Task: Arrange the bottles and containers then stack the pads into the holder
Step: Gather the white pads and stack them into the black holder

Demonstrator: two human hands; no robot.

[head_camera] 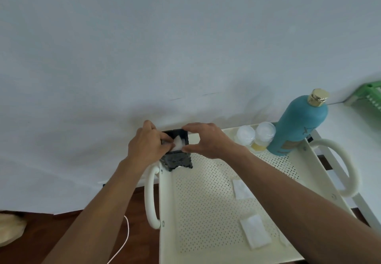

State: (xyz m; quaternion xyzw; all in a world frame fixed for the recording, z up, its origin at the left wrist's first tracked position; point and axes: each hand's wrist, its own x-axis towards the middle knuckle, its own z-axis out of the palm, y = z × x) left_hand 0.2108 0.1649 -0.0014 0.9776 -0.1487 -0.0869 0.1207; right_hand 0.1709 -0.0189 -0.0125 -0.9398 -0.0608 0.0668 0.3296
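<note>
A black ornate holder point(177, 159) stands at the far left corner of the cream perforated cart tray point(206, 202). My left hand point(147, 146) pinches a white pad point(179, 142) inside the holder's open top. My right hand point(206, 140) grips the holder's right rim between thumb and fingers. Two more white pads lie flat on the tray: one point(241, 188) mid-right, another point(255, 230) nearer me. A tall teal bottle point(299, 127) with a gold cap stands at the far right corner, with two small clear-lidded containers point(245, 135) point(265, 132) beside it.
The cart has looped cream handles on the left point(149, 197) and right point(346, 164). A white wall rises behind. A green basket point(371, 94) sits far right. A white cable point(123, 243) runs over the brown floor on the left.
</note>
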